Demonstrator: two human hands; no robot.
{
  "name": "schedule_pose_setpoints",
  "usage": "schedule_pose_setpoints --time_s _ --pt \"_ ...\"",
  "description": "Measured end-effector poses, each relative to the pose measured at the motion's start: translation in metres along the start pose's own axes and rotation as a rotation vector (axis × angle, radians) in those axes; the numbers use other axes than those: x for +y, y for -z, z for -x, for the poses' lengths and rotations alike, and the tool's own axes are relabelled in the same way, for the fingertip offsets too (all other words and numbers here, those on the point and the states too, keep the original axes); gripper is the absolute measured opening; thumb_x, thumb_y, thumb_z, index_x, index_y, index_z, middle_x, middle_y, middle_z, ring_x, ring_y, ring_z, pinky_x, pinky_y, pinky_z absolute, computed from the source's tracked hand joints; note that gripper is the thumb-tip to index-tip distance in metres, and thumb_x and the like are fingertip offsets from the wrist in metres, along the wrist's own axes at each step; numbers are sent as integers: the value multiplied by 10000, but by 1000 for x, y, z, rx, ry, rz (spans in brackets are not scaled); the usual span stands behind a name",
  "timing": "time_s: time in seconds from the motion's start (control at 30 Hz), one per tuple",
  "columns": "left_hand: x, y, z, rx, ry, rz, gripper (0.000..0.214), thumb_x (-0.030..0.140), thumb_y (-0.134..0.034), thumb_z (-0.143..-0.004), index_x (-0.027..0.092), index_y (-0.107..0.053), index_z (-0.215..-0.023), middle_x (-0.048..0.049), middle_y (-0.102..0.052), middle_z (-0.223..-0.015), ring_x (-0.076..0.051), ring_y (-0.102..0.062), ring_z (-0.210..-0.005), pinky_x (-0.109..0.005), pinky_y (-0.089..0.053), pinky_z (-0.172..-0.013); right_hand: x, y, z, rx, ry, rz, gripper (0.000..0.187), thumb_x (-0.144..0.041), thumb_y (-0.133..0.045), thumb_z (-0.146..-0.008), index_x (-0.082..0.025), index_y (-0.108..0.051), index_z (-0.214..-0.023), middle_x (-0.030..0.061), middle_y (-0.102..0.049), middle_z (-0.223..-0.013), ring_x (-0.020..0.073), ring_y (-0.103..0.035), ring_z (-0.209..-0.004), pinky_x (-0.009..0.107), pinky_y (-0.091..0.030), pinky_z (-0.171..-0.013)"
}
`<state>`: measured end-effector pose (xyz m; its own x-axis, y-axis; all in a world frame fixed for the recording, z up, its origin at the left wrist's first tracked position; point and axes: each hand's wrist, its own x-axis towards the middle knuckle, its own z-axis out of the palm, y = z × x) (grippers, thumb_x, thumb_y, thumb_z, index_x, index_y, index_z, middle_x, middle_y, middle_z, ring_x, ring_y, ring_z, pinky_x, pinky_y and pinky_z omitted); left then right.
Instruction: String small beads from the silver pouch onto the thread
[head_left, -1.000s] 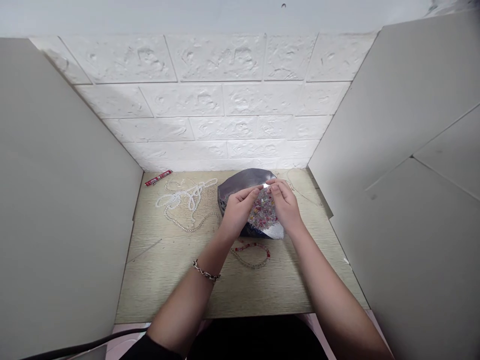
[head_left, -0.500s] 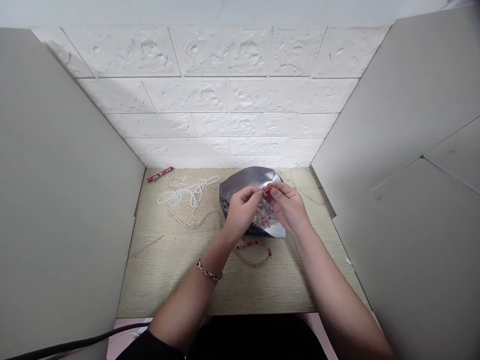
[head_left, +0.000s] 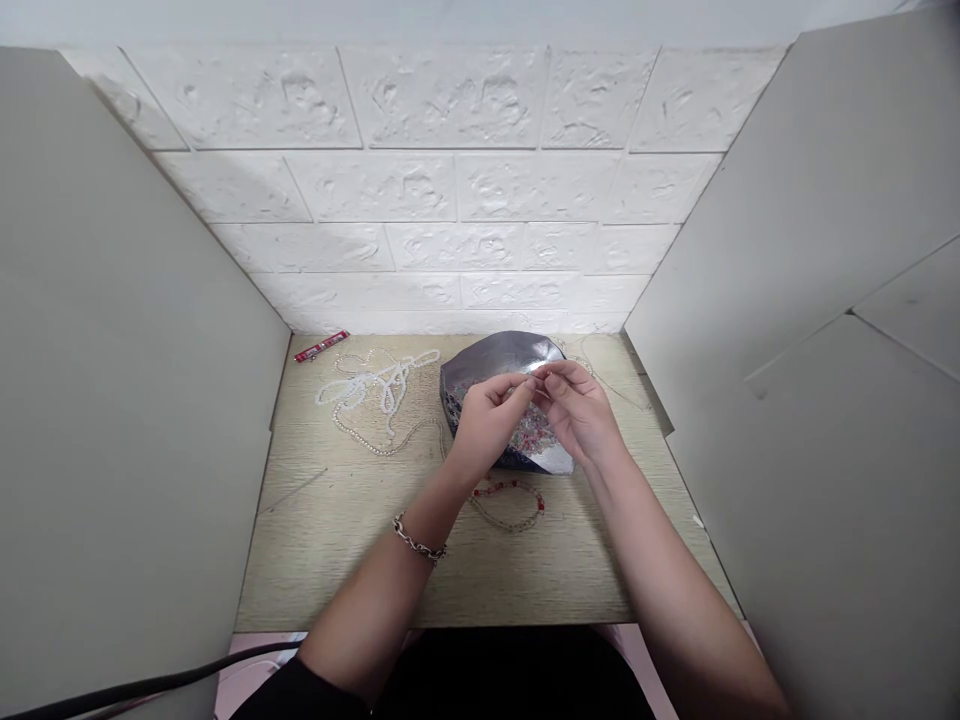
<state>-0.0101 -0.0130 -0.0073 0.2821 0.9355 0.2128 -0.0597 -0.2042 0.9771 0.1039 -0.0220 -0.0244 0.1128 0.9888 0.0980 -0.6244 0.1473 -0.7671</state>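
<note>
A dark foil-like bag lies open on the wooden table, filled with small mixed-colour beads. My left hand and my right hand hover over the bag, fingertips pinched together and meeting above the beads. What they pinch is too small to name. A chain bracelet circles my left wrist. A short strand of red and clear beads lies on the table just in front of the bag.
White bead strings sprawl to the left of the bag. A small red object lies at the back left corner. Grey boards wall in the table on both sides, with white brick behind. A dark cable crosses the lower left.
Both hands have lifted slightly and the fingertips have drawn closer together above the bag. The camera has tilted a little.
</note>
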Motion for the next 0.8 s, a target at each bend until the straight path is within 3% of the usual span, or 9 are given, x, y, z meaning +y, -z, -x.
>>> schedule_pose_setpoints --time_s 0.3,0.47,0.8 --pt "-2 1 1 -11 -1 -41 224 310 -539 -737 140 -668 -803 -27 -641 -700 -124 -557 -707 -245 -423 -683 -2 -3 1 26 -21 -38 204 -221 -747 -534 -201 -611 -685 -38 -619 -687 55 -571 -661 161 -486 -638" --pt "-3 1 2 -21 -10 -67 221 298 -532 -740 143 -664 -825 -36 -641 -751 -133 -553 -732 -255 -423 -699 -1 -2 0 45 -54 -66 215 -211 -749 -529 -198 -608 -691 -41 -619 -680 50 -571 -647 150 -488 -629" --pt "-1 6 1 -74 -58 -202 236 305 -500 -755 149 -663 -825 -19 -609 -665 -132 -538 -697 -250 -418 -672 -2 1 0 -12 -137 -109 218 -193 -737 -547 -194 -602 -718 -43 -619 -696 55 -571 -643 157 -494 -614"
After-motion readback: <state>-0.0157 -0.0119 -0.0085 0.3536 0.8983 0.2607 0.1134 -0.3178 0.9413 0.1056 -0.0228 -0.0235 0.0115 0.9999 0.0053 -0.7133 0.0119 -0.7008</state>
